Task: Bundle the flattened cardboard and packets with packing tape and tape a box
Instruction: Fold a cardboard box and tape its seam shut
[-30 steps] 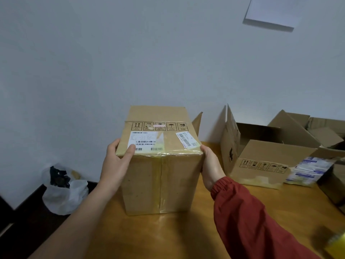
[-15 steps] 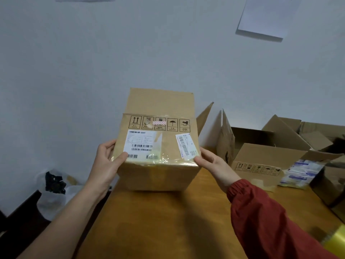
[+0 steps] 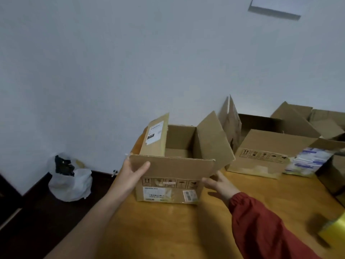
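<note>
1. I see the cardboard box (image 3: 173,171) standing on the wooden tabletop (image 3: 168,232), near its left edge, with the open side up and all four flaps unfolded.
2. The inside of the box looks empty as far as I can see into it. The near wall carries handling symbols and two shipping labels, low on the wall.
3. The left hand (image 3: 131,175) holds the near flap at its left corner. The thumb lies across the outer face and the other fingers (image 3: 127,156) go behind the edge, so they are clamped on the cardboard.
4. The right hand (image 3: 221,184), coming out of a red sleeve (image 3: 261,227), is at the lower right corner of the box, under the right flap. Its fingers (image 3: 208,182) are straight and apart, with the tips at the box wall; they hold nothing.
5. To the right stands a second open box (image 3: 267,146), and just beside it lies a stack of white and blue packets (image 3: 308,161).
6. A yellowish tape roll (image 3: 335,228) lies at the right edge of the tabletop, blurred.
7. On the floor to the left, against the wall, sits a white plastic bag (image 3: 72,184).
</note>
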